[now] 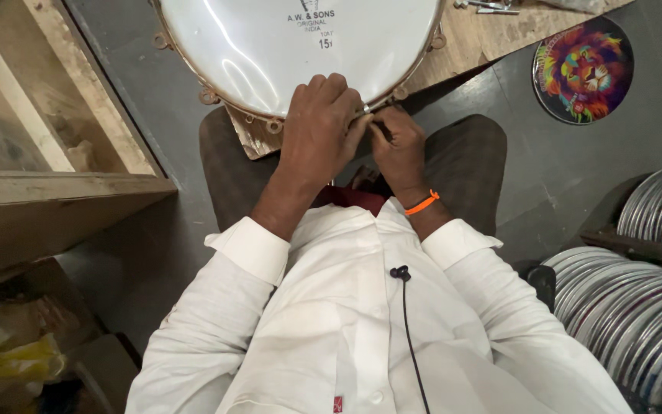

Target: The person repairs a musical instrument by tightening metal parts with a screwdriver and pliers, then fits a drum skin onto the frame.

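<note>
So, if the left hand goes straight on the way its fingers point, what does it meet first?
The left hand already rests on the rim of the drum; straight on, it would probably slide over the white drumhead.

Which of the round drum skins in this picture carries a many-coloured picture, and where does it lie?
The small round skin on the grey floor at upper right: it shows a bright lion's head on black. The big drumhead under both hands is plain white.

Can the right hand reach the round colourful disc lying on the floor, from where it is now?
Probably not without leaning: the right hand is at the drum's rim, and the colourful disc lies well off to its side, though nothing blocks the way.
</note>
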